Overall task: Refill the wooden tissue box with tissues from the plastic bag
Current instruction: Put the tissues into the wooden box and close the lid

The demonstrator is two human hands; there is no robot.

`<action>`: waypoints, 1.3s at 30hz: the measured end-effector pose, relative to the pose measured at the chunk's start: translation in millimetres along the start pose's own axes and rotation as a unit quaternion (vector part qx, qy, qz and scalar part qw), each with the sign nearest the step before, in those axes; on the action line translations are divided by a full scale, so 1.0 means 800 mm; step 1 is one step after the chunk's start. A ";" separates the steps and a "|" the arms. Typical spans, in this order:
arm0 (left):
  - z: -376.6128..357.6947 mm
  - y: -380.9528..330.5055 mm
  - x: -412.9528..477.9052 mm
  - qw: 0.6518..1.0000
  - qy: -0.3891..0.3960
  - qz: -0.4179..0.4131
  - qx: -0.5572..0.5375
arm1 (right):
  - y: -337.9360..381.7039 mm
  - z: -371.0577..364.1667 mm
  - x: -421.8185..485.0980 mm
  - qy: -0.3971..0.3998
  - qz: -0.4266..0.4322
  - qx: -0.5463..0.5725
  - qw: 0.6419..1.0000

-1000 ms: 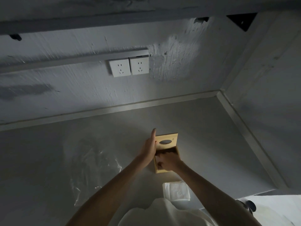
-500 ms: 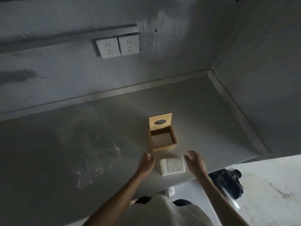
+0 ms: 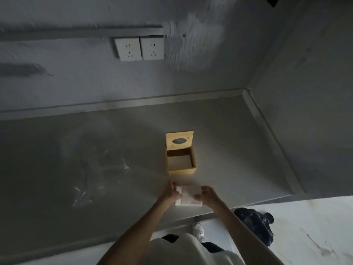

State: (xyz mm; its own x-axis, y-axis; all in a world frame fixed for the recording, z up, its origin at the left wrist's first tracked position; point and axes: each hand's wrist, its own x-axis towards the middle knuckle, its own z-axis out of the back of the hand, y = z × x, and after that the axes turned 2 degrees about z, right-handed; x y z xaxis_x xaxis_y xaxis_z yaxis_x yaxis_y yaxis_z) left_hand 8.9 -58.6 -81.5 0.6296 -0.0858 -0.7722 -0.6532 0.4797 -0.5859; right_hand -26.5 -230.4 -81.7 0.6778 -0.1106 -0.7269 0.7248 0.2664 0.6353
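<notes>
Both hands down on a white stack of tissues (image 3: 189, 197) near the front edge of the grey tabletop (image 3: 238, 150). Left hand (image 3: 171, 192) on the left side of the stack, fingers curled round its edge, grip closed on the tissues. Right hand (image 3: 207, 194) on the right side, thumb on top, grip closed on the tissues too. Stack flat or nearly flat on the tabletop; hard to tell if lifted at all.

Wooden tissue box (image 3: 180, 161) just behind the stack, a little apart from the hands. Lid (image 3: 179, 140) flipped up and standing at the back, with an oval hole in it. Inside of the box open and bare, only the bottom showing.

Clear plastic bag (image 3: 95, 178) flat on the tabletop, well to the left of the box, hard to see, only shiny creases.

Two white wall sockets (image 3: 139, 48) side by side on the wall behind. A black bag (image 3: 254, 226) on the pale floor (image 3: 315, 226) at the right, beside a white shoe (image 3: 198, 229).
</notes>
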 end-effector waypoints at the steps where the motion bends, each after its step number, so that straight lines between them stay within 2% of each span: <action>1: -0.001 -0.002 -0.002 1.000 0.003 0.003 0.013 | -0.005 0.007 0.004 0.013 0.008 -0.027 1.000; 5: -0.012 -0.003 -0.005 0.996 0.028 -0.010 0.087 | -0.026 0.027 0.017 0.048 0.064 -0.131 0.988; 9: -0.026 -0.007 -0.008 0.986 -0.012 -0.068 0.151 | -0.022 0.054 0.024 0.083 0.135 -0.165 0.974; 11: -0.037 -0.008 -0.014 0.980 -0.053 -0.111 0.154 | -0.015 0.071 0.027 0.117 0.186 -0.195 0.956; 13: -0.051 -0.010 -0.017 0.975 -0.073 -0.152 0.146 | -0.008 0.088 0.031 0.137 0.240 -0.269 0.923; 15: -0.066 -0.018 -0.020 0.971 -0.093 -0.169 0.140 | -0.005 0.105 0.031 0.108 0.287 -0.348 0.886; 16: -0.074 -0.024 -0.020 0.967 -0.108 -0.179 0.146 | -0.004 0.113 0.029 0.067 0.311 -0.369 0.873; 18: -0.090 -0.035 -0.017 0.952 -0.137 -0.206 0.178 | -0.009 0.128 0.024 -0.025 0.370 -0.372 0.851; 20: -0.111 -0.048 -0.014 0.940 -0.151 -0.229 0.202 | -0.018 0.144 0.021 -0.084 0.411 -0.357 0.835; 24: -0.153 -0.053 -0.006 0.933 -0.148 -0.252 0.209 | -0.040 0.170 0.021 -0.119 0.380 -0.360 0.844; 28: -0.181 -0.041 0.003 0.915 -0.129 -0.254 0.284 | -0.065 0.174 0.033 -0.069 0.295 -0.405 0.862; 31: -0.186 -0.041 0.005 0.901 -0.140 -0.256 0.323 | -0.069 0.166 0.033 -0.066 0.299 -0.388 0.869; 36: -0.179 -0.036 0.008 0.908 -0.156 -0.254 0.295 | -0.073 0.155 0.032 -0.102 0.320 -0.368 0.867; 39: -0.176 -0.030 0.007 0.924 -0.126 -0.249 0.263 | -0.078 0.145 0.033 -0.069 0.288 -0.222 0.929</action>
State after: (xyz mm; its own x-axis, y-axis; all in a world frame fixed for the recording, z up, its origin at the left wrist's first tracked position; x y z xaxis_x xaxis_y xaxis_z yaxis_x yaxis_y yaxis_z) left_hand -31.1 -193.2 -106.5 0.9184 -0.2347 -0.3186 -0.0043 0.7991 -0.6011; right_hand -39.6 -361.2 -109.8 0.9693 0.0591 -0.2388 0.1348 0.6842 0.7167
